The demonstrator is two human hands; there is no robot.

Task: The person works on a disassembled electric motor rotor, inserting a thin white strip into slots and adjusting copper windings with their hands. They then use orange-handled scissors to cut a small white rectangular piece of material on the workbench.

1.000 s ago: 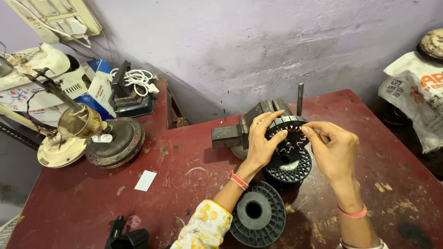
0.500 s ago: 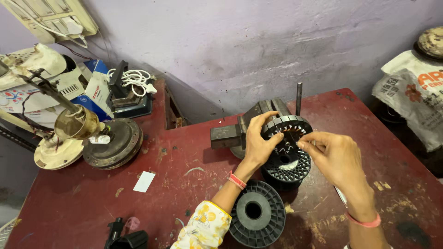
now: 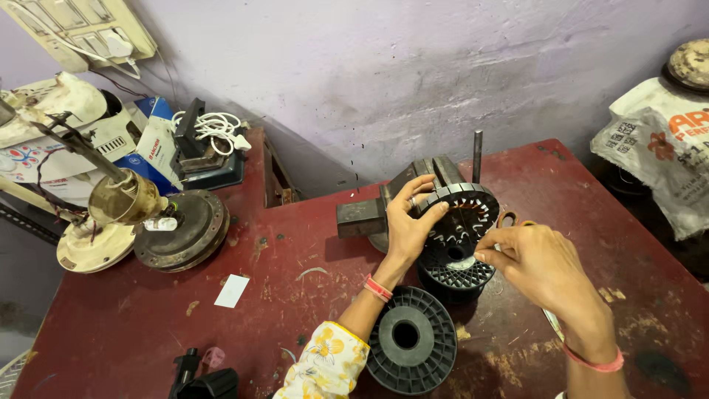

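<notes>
- Red worn table (image 3: 148, 325) under a lilac wall.
- My left hand (image 3: 408, 225) clamps the slotted metal ring (image 3: 465, 210) by its rim; it looks heavy, rigid, sharp-toothed.
- My right hand (image 3: 543, 270) pinches at its edge; I can't tell on what.

In my left grip (image 3: 408, 225) I hold a dark, round slotted metal ring (image 3: 465, 210), a motor core with teeth pointing inward around its open centre. It stands tilted on edge, my fingers curled over its upper left rim. My right grip (image 3: 535, 262) pinches at its lower right rim. Just below it sits a black ribbed plastic spool (image 3: 456, 277) on the worktop.
</notes>
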